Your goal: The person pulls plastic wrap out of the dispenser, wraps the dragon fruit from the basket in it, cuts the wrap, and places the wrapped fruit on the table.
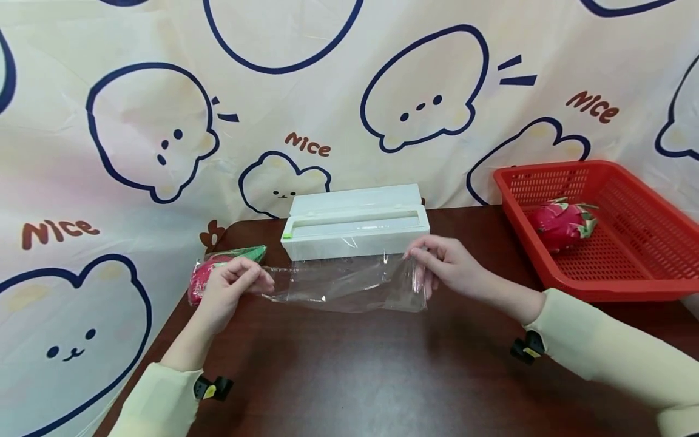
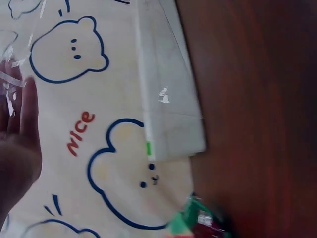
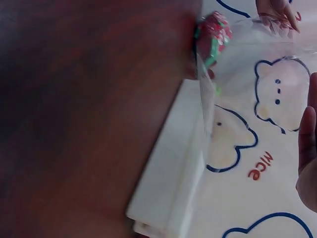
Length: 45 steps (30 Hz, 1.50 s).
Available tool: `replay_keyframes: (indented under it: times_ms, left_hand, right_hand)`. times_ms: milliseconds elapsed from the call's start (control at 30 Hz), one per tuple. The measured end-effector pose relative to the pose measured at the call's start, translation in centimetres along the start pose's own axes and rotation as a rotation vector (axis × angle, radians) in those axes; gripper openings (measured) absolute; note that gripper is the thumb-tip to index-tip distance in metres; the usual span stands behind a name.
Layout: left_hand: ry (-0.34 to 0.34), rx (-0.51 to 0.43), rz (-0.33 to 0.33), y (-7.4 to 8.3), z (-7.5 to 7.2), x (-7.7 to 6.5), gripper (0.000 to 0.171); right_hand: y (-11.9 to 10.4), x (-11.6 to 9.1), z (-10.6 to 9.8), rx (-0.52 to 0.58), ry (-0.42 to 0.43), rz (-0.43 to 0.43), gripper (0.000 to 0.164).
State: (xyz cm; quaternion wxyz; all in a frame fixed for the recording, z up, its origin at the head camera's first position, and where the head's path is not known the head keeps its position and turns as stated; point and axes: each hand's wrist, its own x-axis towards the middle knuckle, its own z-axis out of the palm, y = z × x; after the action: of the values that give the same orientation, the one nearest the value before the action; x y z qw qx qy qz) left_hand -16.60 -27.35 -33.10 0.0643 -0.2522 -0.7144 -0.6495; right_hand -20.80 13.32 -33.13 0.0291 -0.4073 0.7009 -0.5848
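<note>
Evidently, you are partway through the work, with a sheet of clear film [image 1: 349, 285] pulled out and spread between your hands, above the dark table [image 1: 349, 376]. Your left hand [image 1: 232, 288] is narrow, thumb against fingers, pinching the gathered left end of the film. Your right hand [image 1: 442, 261] pinches the film near its far right corner between thumb and forefinger, while the other fingers lie close to the sheet. Just beyond your left hand, at the left edge of the table, sits a wrapped dragon fruit [image 1: 202, 276], glossy under clear plastic, so that one looks done. Right behind the film stands the white dispenser box [image 1: 355, 246], its lid [image 1: 355, 199] raised on the far side. The sheet meets or overlaps the front of the box; you cannot tell from these views whether it is cut free, though it looks still joined. Off to the right stands the red basket [image 1: 628, 291], holding an unwrapped dragon fruit [image 1: 562, 226] against its left side, and that one seems left to do. Farthest off hangs the printed cloth [image 1: 306, 109].
</note>
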Motion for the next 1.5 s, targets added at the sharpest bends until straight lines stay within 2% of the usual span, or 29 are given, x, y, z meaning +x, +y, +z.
replay_keyframes:
  times_ms: [100, 200, 267, 400, 533, 767, 1033, 1167, 1367, 1500]
  left_hand:
    - [-0.172, -0.044, -0.064, -0.9, -0.7, -1.0, 0.029]
    - [-0.309, -0.093, -0.136, -1.6, -1.1, -2.0, 0.031]
    - [-0.375, -0.106, -0.174, -1.9, -1.1, -2.5, 0.029]
    - [-0.465, -0.092, -0.244, -2.3, -0.8, -3.1, 0.022]
    - [-0.510, -0.099, -0.296, -2.9, -0.6, -3.4, 0.017]
    - [-0.571, -0.080, -0.354, -4.0, -0.7, -4.0, 0.017]
    - [-0.657, -0.038, -0.404, -4.6, -0.5, -4.5, 0.016]
    - [-0.716, -0.040, -0.433, -4.8, -0.3, -4.7, 0.017]
    - [-0.751, -0.048, -0.446, -5.1, 0.3, -5.0, 0.017]
    - [-0.774, -0.020, -0.475, -5.3, 0.7, -5.3, 0.018]
  right_hand:
    - [0.8, -1.1, 0.5, 0.022, -0.063, 0.026, 0.013]
    - [1.4, -2.2, 1.0, 0.052, -0.158, 0.060, 0.014]
    - [1.7, -2.7, 1.3, 0.071, -0.222, 0.093, 0.014]
    - [2.0, -3.6, 1.9, 0.125, -0.332, 0.165, 0.017]
    - [2.4, -4.2, 2.5, 0.128, -0.404, 0.212, 0.020]
    - [3.7, -5.2, 2.9, 0.029, -0.494, 0.221, 0.020]
    - [4.1, -5.9, 3.0, -0.034, -0.588, 0.265, 0.021]
    - [4.3, -6.2, 3.0, -0.058, -0.607, 0.294, 0.020]
    - [4.7, -6.5, 2.9, -0.107, -0.616, 0.281, 0.018]
    - [5.0, -6.7, 2.9, -0.141, -0.619, 0.263, 0.018]
